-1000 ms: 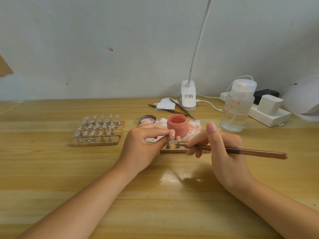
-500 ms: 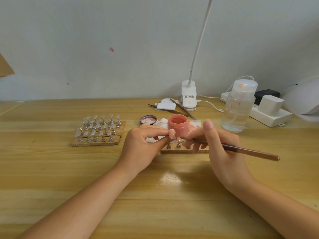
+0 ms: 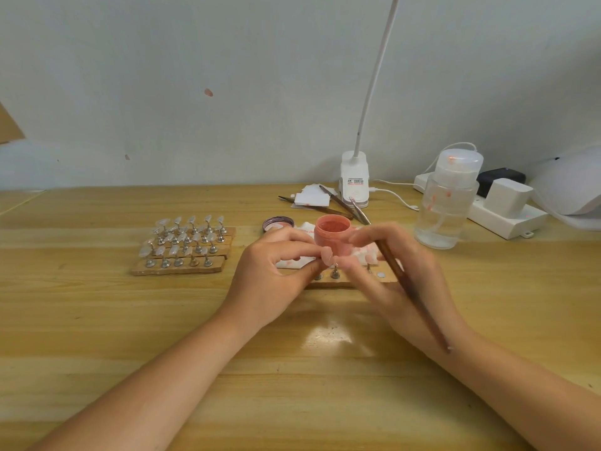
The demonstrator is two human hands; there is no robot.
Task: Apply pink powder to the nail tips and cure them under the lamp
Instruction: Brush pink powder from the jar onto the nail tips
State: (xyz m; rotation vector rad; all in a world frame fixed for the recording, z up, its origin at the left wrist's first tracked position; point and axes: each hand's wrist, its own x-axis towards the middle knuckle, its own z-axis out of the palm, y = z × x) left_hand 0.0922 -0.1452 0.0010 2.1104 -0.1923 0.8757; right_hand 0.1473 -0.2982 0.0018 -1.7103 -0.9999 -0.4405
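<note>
Nail tip on its stand: pinched by left hand. Right hand grips brush beside open powder jar.

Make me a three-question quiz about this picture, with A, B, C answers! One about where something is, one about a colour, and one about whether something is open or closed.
1. Where does the big rack of nail tips sit?
A. left of the hands
B. right of the bottle
C. on the power strip

2. What colour is the powder in the jar?
A. blue
B. pink
C. green

3. Is the jar open or closed?
A. closed with its lid
B. open, lid off
C. wrapped in paper

Answers: 1 A, the rack lies left of the left hand. 2 B, pink powder shows inside the jar. 3 B, its mouth is uncovered and the lid lies beside it.
</note>
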